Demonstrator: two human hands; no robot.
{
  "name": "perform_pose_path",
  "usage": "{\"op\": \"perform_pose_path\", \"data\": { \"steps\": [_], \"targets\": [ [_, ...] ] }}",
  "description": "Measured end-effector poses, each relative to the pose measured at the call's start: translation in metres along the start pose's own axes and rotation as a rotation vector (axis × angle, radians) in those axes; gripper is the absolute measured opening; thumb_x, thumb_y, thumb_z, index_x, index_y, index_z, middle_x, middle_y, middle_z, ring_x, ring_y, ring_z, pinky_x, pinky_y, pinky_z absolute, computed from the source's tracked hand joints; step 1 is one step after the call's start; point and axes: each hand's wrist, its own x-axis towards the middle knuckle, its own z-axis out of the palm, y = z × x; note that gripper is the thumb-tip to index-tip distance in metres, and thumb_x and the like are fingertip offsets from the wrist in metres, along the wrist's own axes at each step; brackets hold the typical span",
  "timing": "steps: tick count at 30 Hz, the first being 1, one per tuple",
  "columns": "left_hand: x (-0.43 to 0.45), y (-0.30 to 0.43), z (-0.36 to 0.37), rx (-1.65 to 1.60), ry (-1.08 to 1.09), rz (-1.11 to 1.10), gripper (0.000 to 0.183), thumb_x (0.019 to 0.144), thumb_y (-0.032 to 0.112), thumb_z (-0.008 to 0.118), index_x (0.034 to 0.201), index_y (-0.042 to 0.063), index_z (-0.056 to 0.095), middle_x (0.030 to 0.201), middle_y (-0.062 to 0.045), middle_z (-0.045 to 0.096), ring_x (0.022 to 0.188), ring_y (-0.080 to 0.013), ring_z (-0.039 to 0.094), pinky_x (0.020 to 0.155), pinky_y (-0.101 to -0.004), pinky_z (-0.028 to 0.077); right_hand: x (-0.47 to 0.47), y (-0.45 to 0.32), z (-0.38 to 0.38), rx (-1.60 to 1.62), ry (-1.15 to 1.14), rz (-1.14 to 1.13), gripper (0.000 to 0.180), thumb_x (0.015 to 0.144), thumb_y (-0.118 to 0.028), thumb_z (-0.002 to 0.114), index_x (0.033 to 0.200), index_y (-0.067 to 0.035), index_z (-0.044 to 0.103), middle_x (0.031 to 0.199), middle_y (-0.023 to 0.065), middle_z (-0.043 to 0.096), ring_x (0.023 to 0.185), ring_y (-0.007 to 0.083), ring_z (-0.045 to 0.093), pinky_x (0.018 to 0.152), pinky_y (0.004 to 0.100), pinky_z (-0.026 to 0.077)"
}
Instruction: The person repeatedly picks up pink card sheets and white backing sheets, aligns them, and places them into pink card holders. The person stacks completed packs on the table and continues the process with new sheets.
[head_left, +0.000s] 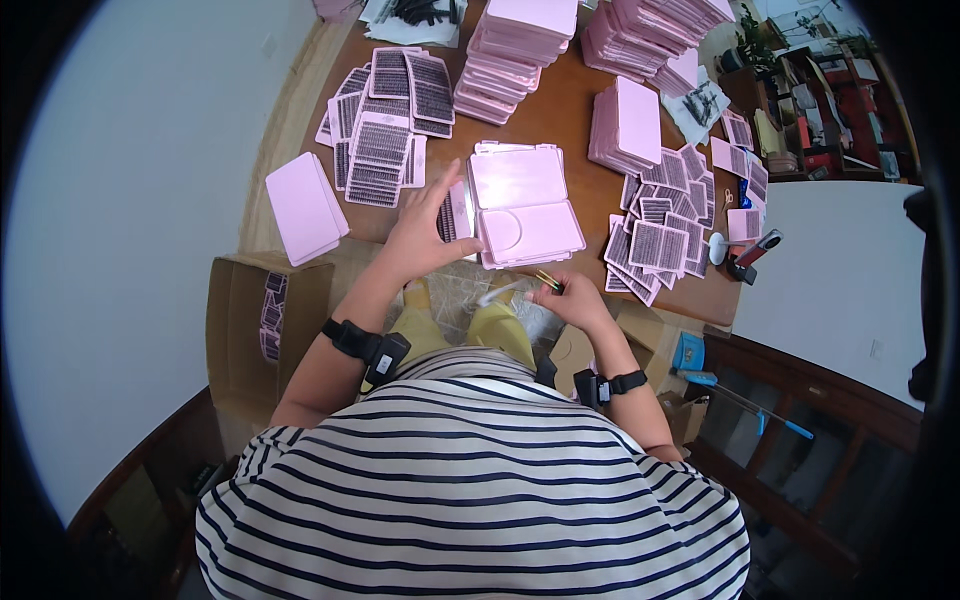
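Observation:
My left hand (429, 232) is spread over the table's front edge, its thumb at the left rim of an open pink plastic case (519, 180). Partly under that hand lies a pink card with rows of dark lash clusters (454, 214). Just off the table's front edge, to the right of the case, my right hand (574, 298) holds slim tweezers (548, 280) with gold-coloured tips. The open case rests on at least one more case, and its lower half shows a curved outline. Inside the case no card shows.
Lash cards lie heaped at left (379, 154) and right (660, 244). Stacks of closed pink cases (626, 127) stand behind. Two or more pink cases (304, 206) overhang the left edge. A cardboard box (236, 330) with cards sits below left. A phone-like device on a stand (757, 249) is at right.

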Motion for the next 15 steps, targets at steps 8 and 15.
{"op": "perform_pose_path", "data": {
  "steps": [8,15],
  "targets": [
    [-0.010,0.005,-0.011,0.132,-0.034,0.001,0.124,0.066,0.047,0.092,0.164,0.012,0.024,0.151,-0.020,0.050,0.141,-0.0392,0.042,0.119,-0.0504,0.031,0.056,-0.045,-0.003,-0.225,0.404,0.110,0.041,0.083,-0.044,0.076,0.095,-0.004,0.076,0.089,0.0191,0.075,0.086,0.0342,0.074,0.074,0.0453,0.056],
    [-0.027,0.014,-0.020,0.519,0.112,0.168,0.135,0.056,0.059,0.093,0.163,0.011,0.027,0.149,-0.016,0.050,0.132,-0.0370,0.044,0.114,-0.0514,0.030,0.119,-0.058,0.011,-0.402,0.254,0.149,0.039,0.078,-0.037,0.073,0.097,-0.004,0.078,0.101,0.0193,0.077,0.099,0.0348,0.074,0.084,0.0454,0.058]
  ]
}}
